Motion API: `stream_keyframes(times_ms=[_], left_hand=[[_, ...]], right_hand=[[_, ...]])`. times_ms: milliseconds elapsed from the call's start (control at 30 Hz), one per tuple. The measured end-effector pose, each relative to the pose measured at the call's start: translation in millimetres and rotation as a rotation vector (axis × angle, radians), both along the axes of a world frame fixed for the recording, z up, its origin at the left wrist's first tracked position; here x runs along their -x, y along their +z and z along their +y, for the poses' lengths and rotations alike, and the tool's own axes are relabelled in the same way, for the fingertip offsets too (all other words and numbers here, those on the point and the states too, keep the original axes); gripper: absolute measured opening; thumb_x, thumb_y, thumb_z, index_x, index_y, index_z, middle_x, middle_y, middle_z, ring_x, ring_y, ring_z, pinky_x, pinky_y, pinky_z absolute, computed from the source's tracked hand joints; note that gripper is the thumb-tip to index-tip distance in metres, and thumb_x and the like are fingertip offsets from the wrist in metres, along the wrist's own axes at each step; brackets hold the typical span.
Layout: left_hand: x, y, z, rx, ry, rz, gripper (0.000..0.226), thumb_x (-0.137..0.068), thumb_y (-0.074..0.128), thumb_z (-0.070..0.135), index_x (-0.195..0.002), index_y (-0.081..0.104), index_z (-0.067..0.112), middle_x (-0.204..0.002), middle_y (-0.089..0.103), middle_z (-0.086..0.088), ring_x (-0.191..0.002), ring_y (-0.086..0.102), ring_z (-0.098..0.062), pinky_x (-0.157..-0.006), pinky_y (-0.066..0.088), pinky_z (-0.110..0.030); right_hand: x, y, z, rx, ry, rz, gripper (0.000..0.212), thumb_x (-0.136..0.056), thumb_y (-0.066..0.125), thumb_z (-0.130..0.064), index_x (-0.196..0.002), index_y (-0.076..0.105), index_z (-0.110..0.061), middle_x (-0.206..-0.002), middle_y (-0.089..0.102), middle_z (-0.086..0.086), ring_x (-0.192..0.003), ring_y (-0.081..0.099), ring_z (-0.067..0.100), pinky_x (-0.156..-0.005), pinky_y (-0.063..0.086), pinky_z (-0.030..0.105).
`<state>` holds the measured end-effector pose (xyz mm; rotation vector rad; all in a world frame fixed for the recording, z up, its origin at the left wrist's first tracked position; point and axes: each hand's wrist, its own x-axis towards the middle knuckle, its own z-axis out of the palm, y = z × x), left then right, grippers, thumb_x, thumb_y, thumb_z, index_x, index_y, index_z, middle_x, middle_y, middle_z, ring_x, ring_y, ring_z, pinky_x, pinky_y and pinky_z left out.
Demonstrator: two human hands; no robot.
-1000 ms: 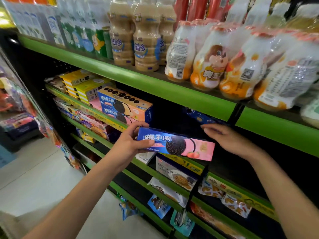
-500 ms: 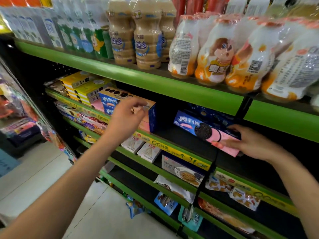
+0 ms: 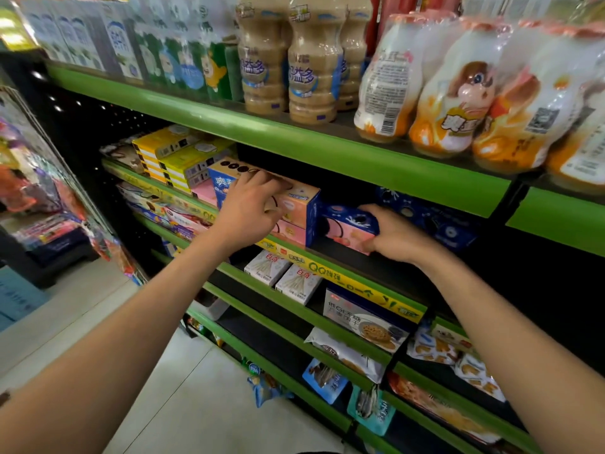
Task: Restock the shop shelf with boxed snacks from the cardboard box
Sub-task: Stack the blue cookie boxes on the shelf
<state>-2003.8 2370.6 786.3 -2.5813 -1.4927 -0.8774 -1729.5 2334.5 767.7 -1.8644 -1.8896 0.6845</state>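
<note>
A blue and pink cookie box [image 3: 347,228] lies on the black second shelf [image 3: 386,273], close beside a stack of matching boxes [image 3: 299,213]. My right hand [image 3: 397,235] holds its right end with fingers curled round it. My left hand [image 3: 250,211] rests on the front and top of the stack, its fingers bent over the top box's edge. More dark blue cookie boxes [image 3: 438,221] stand behind my right hand. No cardboard box is in view.
Yellow boxes [image 3: 176,158] fill the shelf's left part. Bottled drinks [image 3: 314,60] and milk cartons [image 3: 124,40] stand on the green shelf above. Small white boxes [image 3: 281,276] and snack bags [image 3: 347,352] sit on lower shelves. A light floor [image 3: 196,404] lies below.
My right hand has pushed the blue and pink box further left along the shelf, up against the stack. My left hand has stayed on the stack, now spread over its front.
</note>
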Motion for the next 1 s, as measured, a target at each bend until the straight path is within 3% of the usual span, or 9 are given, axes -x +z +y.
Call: stream_keyframes(times_ms=[67,133,300,467,700,833,1000], left_hand=[[0.2,-1.5,-0.5,-0.006,-0.008,0.006,0.042,-0.084,0.068,0.019,-0.126,0.064,0.018,-0.118,0.061,-0.006,-0.11,0.047,-0.034,-0.095,0.038,-0.045],[-0.5,-0.8,-1.2,0.003,-0.014,0.004,0.043,-0.085,0.067,0.02,-0.128,0.063,0.02,-0.121,0.06,-0.005,-0.113,0.045,-0.033,-0.097,0.036,-0.043],[-2.7,-2.3,-5.3,0.005,-0.017,-0.045,0.042,-0.085,0.066,0.015,-0.128,0.064,0.016,-0.121,0.06,-0.006,-0.114,0.044,-0.032,-0.098,0.031,-0.038],[-4.5,-0.6,-6.6,0.018,-0.013,-0.054,0.041,-0.087,0.064,0.016,-0.128,0.063,0.017,-0.123,0.059,-0.005,-0.117,0.042,-0.03,-0.101,0.031,-0.039],[-4.6,0.0,-9.5,0.017,-0.024,-0.06,0.043,-0.084,0.062,0.011,-0.127,0.064,0.015,-0.12,0.06,-0.007,-0.114,0.045,-0.032,-0.099,0.03,-0.034],[-4.3,1.3,-10.1,0.037,-0.03,-0.088,0.042,-0.086,0.061,0.012,-0.128,0.064,0.016,-0.123,0.06,-0.007,-0.118,0.044,-0.03,-0.103,0.027,-0.031],[-3.7,2.5,-10.5,0.053,-0.039,-0.103,0.042,-0.088,0.061,0.012,-0.13,0.063,0.016,-0.127,0.058,-0.006,-0.12,0.042,-0.028,-0.103,0.026,-0.028]], right_hand=[[6.6,0.0,7.4,0.03,0.011,0.047,0.088,-0.07,0.08,-0.001,-0.147,0.04,-0.019,-0.139,0.053,0.008,-0.121,0.053,0.022,-0.104,0.043,0.032],[11.4,-0.7,13.4,0.036,0.023,0.092,0.09,-0.069,0.08,0.003,-0.147,0.039,-0.019,-0.139,0.053,0.008,-0.123,0.054,0.023,-0.107,0.042,0.033],[23.1,-5.2,27.8,0.049,0.056,0.165,0.092,-0.071,0.081,0.004,-0.148,0.037,-0.02,-0.14,0.054,0.006,-0.123,0.052,0.018,-0.104,0.04,0.027],[34.3,-6.8,37.1,0.075,0.073,0.258,0.095,-0.069,0.076,0.013,-0.149,0.036,-0.019,-0.137,0.055,0.008,-0.124,0.053,0.021,-0.107,0.041,0.033],[41.5,-8.7,49.9,0.06,0.096,0.275,0.09,-0.071,0.065,0.021,-0.148,0.038,-0.018,-0.132,0.057,0.007,-0.113,0.052,0.014,-0.082,0.041,0.015],[45.9,-13.1,56.9,0.042,0.096,0.288,0.08,-0.079,0.057,0.017,-0.147,0.04,-0.021,-0.139,0.054,0.008,-0.125,0.05,0.018,-0.098,0.038,0.024],[50.5,-16.3,61.9,0.034,0.08,0.242,0.078,-0.084,0.053,0.013,-0.151,0.035,-0.022,-0.15,0.045,0.009,-0.131,0.042,0.015,-0.098,0.032,0.023]])
